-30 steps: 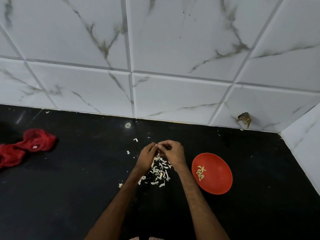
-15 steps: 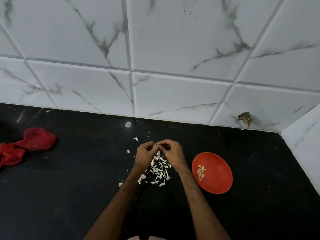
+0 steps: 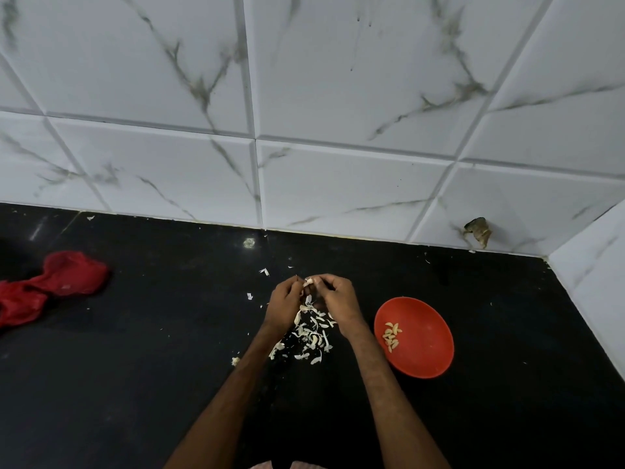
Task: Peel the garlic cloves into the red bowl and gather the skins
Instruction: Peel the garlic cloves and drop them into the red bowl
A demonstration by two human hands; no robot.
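My left hand (image 3: 283, 301) and my right hand (image 3: 338, 299) meet above the black counter, fingertips together, pinching a pale garlic clove (image 3: 307, 282) between them. Most of the clove is hidden by the fingers. Below the hands lies a loose pile of white garlic skins (image 3: 309, 335). To the right stands the red bowl (image 3: 422, 343), holding several peeled cloves (image 3: 391, 335) near its left side.
A crumpled red mesh bag (image 3: 44, 286) lies at the far left of the black counter (image 3: 135, 350). Stray skin bits (image 3: 264, 271) sit behind the hands. White marble tiled walls (image 3: 338, 96) close off the back and right.
Both hands stay together over the skin pile, with only small finger movements on the clove. The bowl and bag have not moved.
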